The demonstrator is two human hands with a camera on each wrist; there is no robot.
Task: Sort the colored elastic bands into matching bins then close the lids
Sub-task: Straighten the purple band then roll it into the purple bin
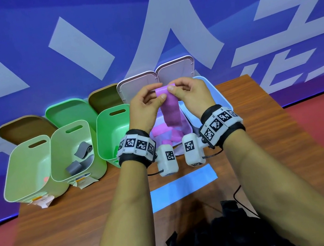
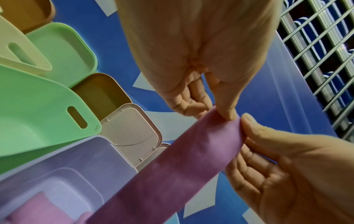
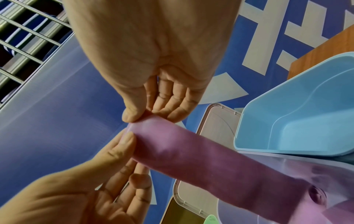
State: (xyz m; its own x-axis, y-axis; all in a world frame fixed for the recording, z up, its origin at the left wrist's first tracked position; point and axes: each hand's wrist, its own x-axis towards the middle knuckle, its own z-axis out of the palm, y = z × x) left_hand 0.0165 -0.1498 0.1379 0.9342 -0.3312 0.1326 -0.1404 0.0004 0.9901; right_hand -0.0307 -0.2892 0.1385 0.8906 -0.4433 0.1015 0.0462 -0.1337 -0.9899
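My left hand [image 1: 147, 106] and right hand [image 1: 190, 92] pinch the pink band's [image 1: 170, 108] top edge. It hangs over the lilac bin [image 2: 80, 153], ready to drop among matching bands.

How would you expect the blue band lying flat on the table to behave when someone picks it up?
Probably floppy: the blue band lies flat as a thin strip on the table, and the similar pink band hangs limp from both hands' pinch. Likely light. Lying flush with the wood, its edge may be fiddly to lift.
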